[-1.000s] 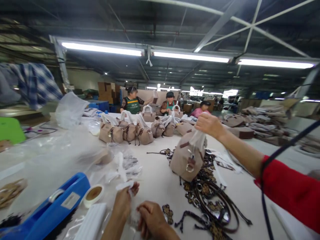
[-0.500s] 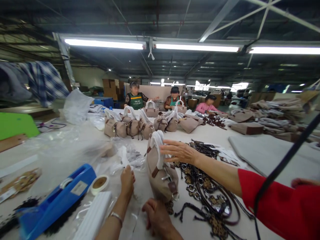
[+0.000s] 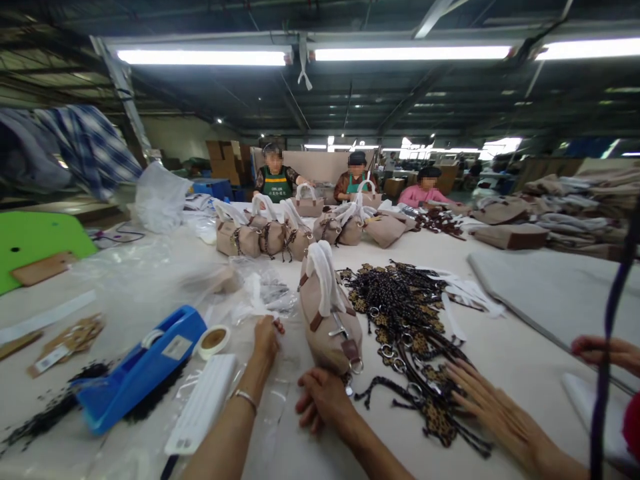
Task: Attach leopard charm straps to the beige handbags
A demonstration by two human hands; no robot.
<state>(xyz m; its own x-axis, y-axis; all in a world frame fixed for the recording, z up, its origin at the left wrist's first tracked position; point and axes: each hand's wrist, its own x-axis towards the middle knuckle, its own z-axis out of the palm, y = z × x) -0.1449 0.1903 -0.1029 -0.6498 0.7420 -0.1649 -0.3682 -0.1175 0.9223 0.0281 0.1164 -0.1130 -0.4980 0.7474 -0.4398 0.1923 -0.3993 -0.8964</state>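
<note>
My left hand (image 3: 267, 338), with a bangle at the wrist, is closed on a clear plastic bag (image 3: 274, 408) that lies crumpled on the table. My right hand (image 3: 326, 398) rests just in front of the handbag, fingers loosely bent and apart, with nothing seen in it. The beige handbag (image 3: 323, 340) stands upright between and beyond my hands. White wrapping (image 3: 323, 277) covers its handles, and brown leather tabs and a metal ring show on its end. Right of it lies a pile of dark braided straps with leopard-print pieces (image 3: 400, 300).
A blue tape dispenser (image 3: 145, 373), a tape roll (image 3: 214, 341) and a white ridged block (image 3: 203, 407) lie left. A co-worker's hand (image 3: 495, 407) reaches over the straps from the right. Several handbags (image 3: 237, 240) stand farther back, before three seated people.
The co-worker's red-sleeved arm has withdrawn from the handbag's handles to the lower right, over the straps. My hands stay near their places while the view has tilted down a little.
</note>
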